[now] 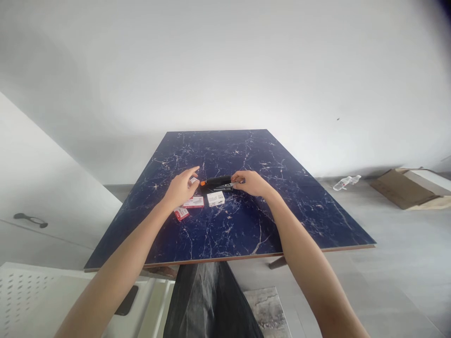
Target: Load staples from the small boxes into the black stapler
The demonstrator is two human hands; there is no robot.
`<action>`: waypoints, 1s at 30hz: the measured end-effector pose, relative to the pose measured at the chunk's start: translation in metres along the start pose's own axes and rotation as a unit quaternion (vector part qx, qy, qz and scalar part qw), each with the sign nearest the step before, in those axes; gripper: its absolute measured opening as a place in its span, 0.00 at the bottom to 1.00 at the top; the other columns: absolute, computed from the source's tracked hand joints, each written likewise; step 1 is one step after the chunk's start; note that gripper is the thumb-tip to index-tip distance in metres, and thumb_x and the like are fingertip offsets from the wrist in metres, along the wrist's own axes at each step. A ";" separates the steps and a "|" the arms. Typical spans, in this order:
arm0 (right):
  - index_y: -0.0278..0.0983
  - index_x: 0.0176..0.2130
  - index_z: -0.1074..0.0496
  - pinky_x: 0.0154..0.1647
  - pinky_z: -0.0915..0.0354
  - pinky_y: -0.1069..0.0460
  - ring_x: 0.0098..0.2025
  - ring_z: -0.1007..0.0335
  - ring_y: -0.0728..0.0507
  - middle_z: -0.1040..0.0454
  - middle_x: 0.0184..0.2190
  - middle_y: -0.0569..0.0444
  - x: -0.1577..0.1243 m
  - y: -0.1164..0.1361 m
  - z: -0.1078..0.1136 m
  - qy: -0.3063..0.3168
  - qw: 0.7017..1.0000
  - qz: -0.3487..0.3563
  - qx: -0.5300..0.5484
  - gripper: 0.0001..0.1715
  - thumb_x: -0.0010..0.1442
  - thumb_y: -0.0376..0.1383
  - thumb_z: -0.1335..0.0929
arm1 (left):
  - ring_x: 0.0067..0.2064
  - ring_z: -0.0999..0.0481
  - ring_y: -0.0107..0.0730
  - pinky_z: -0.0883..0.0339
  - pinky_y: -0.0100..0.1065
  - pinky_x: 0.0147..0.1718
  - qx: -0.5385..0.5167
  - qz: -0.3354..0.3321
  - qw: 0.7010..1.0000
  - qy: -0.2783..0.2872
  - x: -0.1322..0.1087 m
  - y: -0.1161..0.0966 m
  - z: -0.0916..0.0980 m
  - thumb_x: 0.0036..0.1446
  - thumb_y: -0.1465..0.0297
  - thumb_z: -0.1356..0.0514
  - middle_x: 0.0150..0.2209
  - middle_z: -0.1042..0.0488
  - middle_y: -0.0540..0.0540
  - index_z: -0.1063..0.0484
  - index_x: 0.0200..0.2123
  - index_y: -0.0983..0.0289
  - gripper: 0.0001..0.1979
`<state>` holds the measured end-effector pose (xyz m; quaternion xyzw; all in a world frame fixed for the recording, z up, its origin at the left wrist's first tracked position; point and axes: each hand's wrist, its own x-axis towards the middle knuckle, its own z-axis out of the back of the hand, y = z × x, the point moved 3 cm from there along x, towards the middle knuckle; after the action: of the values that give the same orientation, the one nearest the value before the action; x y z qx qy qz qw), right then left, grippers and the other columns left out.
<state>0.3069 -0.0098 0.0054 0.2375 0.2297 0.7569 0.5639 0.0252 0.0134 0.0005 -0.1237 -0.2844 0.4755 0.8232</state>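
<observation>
A black stapler [217, 182] with an orange tip at its left end lies across the middle of the blue marbled table [232, 230]. My right hand [248, 182] pinches its right end, where a silvery metal part shows. My left hand [181, 188] is beside the orange tip with thumb and fingers apart; whether the thumb touches the tip I cannot tell. A small white box [215, 199] sits just in front of the stapler. Left of it are a red-and-white box [193, 202] and another red-and-white packet [181, 214], partly covered by my left hand and wrist.
A white wall [225, 70] stands behind the table. On the floor to the right lie a clear plastic bottle [346, 182] and an open cardboard box [408, 188]. A white cabinet with a dark handle [30, 219] is at left. A dark phone [127, 301] lies below the table's left front.
</observation>
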 end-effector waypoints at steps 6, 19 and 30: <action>0.44 0.43 0.22 0.50 0.31 0.47 0.46 0.23 0.39 0.19 0.43 0.54 0.000 0.001 -0.003 -0.001 1.000 0.003 -0.003 0.12 0.57 0.33 0.27 | 0.40 0.21 0.36 0.30 0.36 0.41 -0.001 -0.012 1.000 0.010 -0.001 -0.002 0.000 0.65 0.64 0.45 0.50 0.21 0.55 0.36 0.65 0.57 0.26; 0.39 0.49 0.25 0.39 0.34 0.49 0.38 0.23 0.38 0.19 0.39 0.47 -0.011 0.007 0.006 0.028 0.987 -0.066 -0.146 0.17 0.62 0.32 0.36 | 0.45 0.22 0.44 0.30 0.40 0.45 0.050 -0.021 0.994 0.090 -0.001 -0.005 0.002 0.58 0.60 0.37 0.45 0.19 0.56 0.22 0.52 0.56 0.19; 0.30 0.73 0.74 0.42 0.32 0.45 0.39 0.23 0.34 0.21 0.44 0.39 -0.011 0.048 -0.041 -0.031 0.979 0.041 -0.199 0.56 0.57 0.30 0.39 | 0.48 0.21 0.44 0.30 0.40 0.48 -0.011 0.013 0.995 0.095 0.001 -0.007 -0.003 0.53 0.62 0.32 0.46 0.18 0.55 0.26 0.57 0.57 0.26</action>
<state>0.2488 -0.0356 0.0018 0.1527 0.0469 0.8024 0.5751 0.0323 0.0105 0.0017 -0.1813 -0.2086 0.4692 0.8387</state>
